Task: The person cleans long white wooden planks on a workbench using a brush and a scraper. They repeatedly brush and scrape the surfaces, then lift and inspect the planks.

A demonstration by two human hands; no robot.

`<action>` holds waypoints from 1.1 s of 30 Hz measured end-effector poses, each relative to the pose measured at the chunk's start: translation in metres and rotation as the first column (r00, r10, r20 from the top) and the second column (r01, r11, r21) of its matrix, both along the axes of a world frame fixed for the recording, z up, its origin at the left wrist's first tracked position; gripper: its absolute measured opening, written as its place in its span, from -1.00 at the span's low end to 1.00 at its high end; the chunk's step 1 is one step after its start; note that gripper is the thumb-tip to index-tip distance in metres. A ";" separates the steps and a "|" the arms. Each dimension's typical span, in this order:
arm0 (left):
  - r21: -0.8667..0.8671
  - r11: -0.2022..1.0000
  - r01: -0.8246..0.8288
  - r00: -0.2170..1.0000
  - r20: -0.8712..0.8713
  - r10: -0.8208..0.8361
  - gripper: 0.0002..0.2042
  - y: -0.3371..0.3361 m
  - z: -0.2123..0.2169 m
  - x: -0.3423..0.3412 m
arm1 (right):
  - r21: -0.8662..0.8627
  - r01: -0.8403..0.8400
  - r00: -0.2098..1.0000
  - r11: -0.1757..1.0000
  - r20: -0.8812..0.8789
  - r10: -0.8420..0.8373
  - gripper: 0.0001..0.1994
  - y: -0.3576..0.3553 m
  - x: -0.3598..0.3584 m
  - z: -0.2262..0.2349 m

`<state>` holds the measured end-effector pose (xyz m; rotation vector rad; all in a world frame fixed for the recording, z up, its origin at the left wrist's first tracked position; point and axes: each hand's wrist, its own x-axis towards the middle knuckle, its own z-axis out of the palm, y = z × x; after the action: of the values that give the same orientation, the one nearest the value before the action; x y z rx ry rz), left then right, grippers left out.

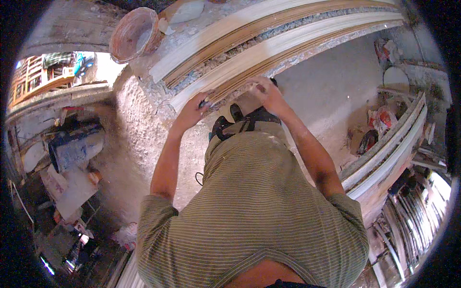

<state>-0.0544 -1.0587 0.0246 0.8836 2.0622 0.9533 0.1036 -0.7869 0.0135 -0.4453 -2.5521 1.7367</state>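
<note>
The near moulding (273, 53) lies along the desk (158, 93), probably stiff and brittle; we'd support it at two spread points. Beside it, our left hand (193, 112) and right hand (270, 97) have half-curled fingers; what they grip, we cannot tell.

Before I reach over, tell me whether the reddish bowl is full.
Not full: the reddish bowl shows its inner wall below the rim. Whether a thin layer coats the bottom, I cannot tell.

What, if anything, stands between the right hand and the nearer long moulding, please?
Nothing visible does: the right hand is at the near edge of the nearer long moulding, though I cannot tell whether they touch.
</note>
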 end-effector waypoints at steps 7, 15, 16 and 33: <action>-0.055 0.989 0.139 0.989 0.049 -0.136 -0.57 -0.004 -0.033 -0.027 | -0.394 0.498 0.862 0.773 0.319 -0.394 -0.69 0.013 -0.018 -0.048; -0.075 0.995 0.071 0.997 -0.028 -0.074 -0.67 0.117 -0.041 0.003 | -0.269 0.687 0.724 0.675 0.183 -0.665 -0.72 0.086 -0.013 -0.083; -0.058 0.994 0.091 0.996 -0.002 -0.091 -0.67 0.141 -0.033 0.008 | -0.078 0.695 0.719 0.714 0.077 -0.691 -0.71 0.109 -0.012 -0.088; -0.009 0.984 0.179 0.979 -0.103 -0.179 -0.70 0.480 -0.067 0.052 | 0.728 0.420 0.897 0.542 -0.242 -0.369 -0.54 0.519 0.015 -0.076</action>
<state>-0.0028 -0.5783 -0.0425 1.1191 2.0275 0.8268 0.1186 -0.2675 -0.0621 -0.7962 -2.5470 0.4004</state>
